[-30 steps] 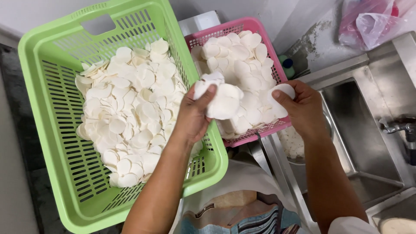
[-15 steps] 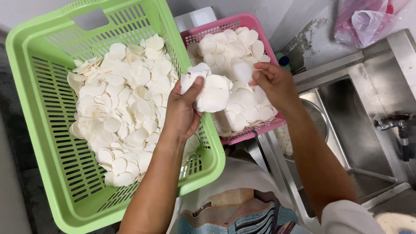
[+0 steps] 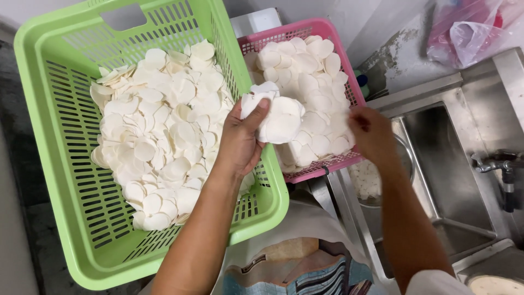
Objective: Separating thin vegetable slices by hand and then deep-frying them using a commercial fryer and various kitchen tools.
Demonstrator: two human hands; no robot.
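Observation:
My left hand [image 3: 240, 141] grips a stack of thin white round slices [image 3: 275, 117], held above the gap between two baskets. The big green slotted basket [image 3: 65, 180] on the left holds a heap of the same white slices [image 3: 158, 136]. The smaller pink basket [image 3: 322, 166] to its right is also full of white slices [image 3: 305, 71]. My right hand [image 3: 372, 134] hovers over the pink basket's right side, blurred, fingers curled downward onto the slices there; whether it holds any is unclear.
A steel sink [image 3: 458, 164] lies to the right with a tap [image 3: 499, 166] at its edge. A metal bowl [image 3: 376, 186] with pale contents sits under the pink basket's corner. Pink plastic bags [image 3: 469, 27] lie at the top right.
My right hand has let go of the slice stack and moved right and down onto the pink basket. My left hand keeps the stack, now nearer the green basket.

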